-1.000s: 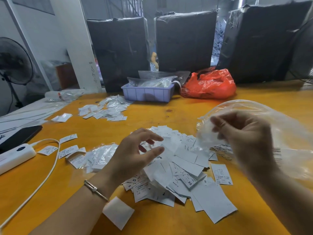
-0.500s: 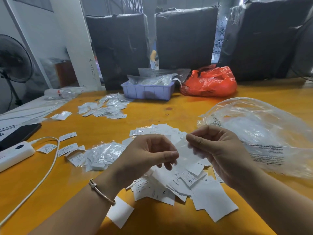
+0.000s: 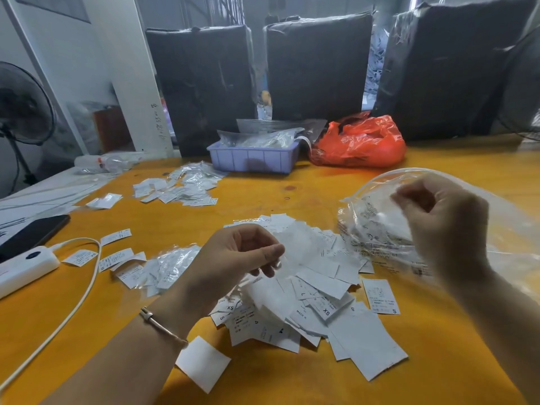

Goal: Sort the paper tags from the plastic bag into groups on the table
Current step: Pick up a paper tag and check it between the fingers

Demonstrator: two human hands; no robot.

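Note:
A loose heap of white paper tags (image 3: 318, 290) lies on the orange table (image 3: 292, 200) in front of me. My left hand (image 3: 233, 258) hovers over the heap's left side, thumb and fingers pinching a small clear sleeve (image 3: 281, 266). Blurred white tags show just beneath it. To the right, the large clear plastic bag (image 3: 371, 229) bulges open with more tags inside. My right hand (image 3: 447, 229) is raised in front of the bag's mouth. Its curled fingertips pinch what looks like a scrap of clear film (image 3: 398, 196).
Sleeved tags lie in a pile at the left (image 3: 169, 267) and another further back (image 3: 181, 185). Single tags (image 3: 115, 236) lie near a white power bank (image 3: 26, 264) with its cable and a phone (image 3: 32, 232). A lilac tray (image 3: 252, 159) and a red bag (image 3: 359, 141) stand behind.
The hands had met over the heap, both pinching one small clear sleeve. They have since pulled apart: the right hand rose to the bag's mouth while the left stayed over the heap.

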